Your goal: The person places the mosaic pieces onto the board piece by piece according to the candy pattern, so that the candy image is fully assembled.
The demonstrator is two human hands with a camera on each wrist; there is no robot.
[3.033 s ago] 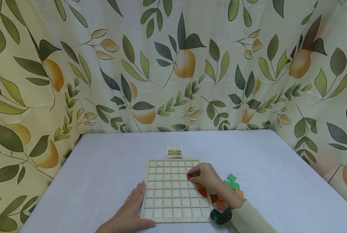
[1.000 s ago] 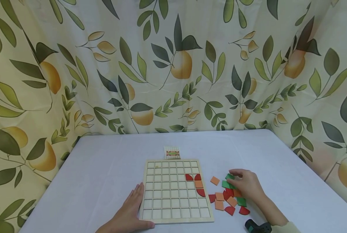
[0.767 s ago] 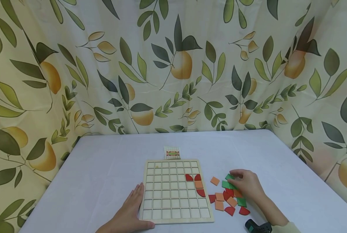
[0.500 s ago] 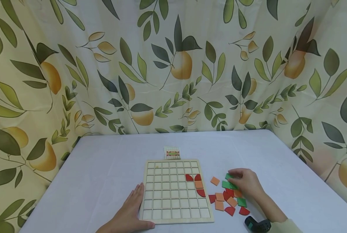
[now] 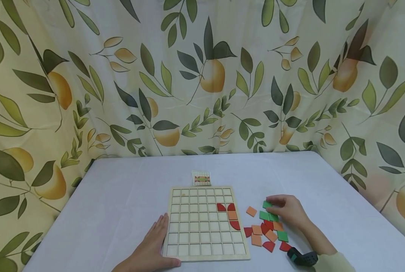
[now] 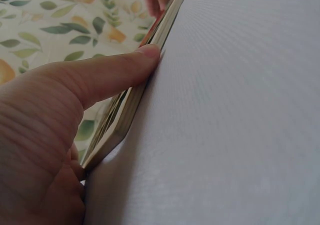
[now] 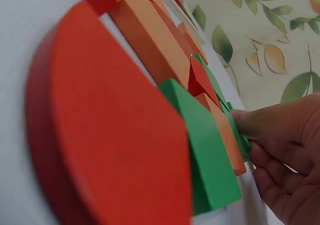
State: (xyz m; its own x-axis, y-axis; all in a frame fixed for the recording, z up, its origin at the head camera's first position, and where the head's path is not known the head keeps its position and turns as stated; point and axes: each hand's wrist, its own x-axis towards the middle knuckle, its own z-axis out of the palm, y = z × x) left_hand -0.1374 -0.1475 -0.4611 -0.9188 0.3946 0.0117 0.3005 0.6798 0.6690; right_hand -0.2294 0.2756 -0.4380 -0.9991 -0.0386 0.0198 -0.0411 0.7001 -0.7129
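Note:
A square wooden grid board (image 5: 206,258) lies on the table. My left hand (image 5: 151,243) rests against its near left corner, fingers straight along the left side. In the left wrist view my left thumb (image 6: 117,72) presses the board's near edge. Red quarter-circle tiles (image 5: 234,225) and an orange square tile (image 5: 232,215) sit in cells at the board's right. My right hand (image 5: 289,211) pinches a green square tile (image 5: 266,204) between thumb and forefinger, at the far end of the loose tiles. Another green tile (image 7: 210,145) shows in the right wrist view.
A small pattern card (image 5: 201,178) lies just beyond the board. Right of the board are loose red, orange and green tiles, including an orange square (image 5: 251,211) set apart. A black device (image 5: 302,257) is on my right wrist. A leaf-patterned curtain (image 5: 202,94) hangs behind the table.
My right hand has left a red quarter-circle tile in a board cell and moved right to the loose tiles. Lately it shifted slightly away with the green tile. My left hand stayed.

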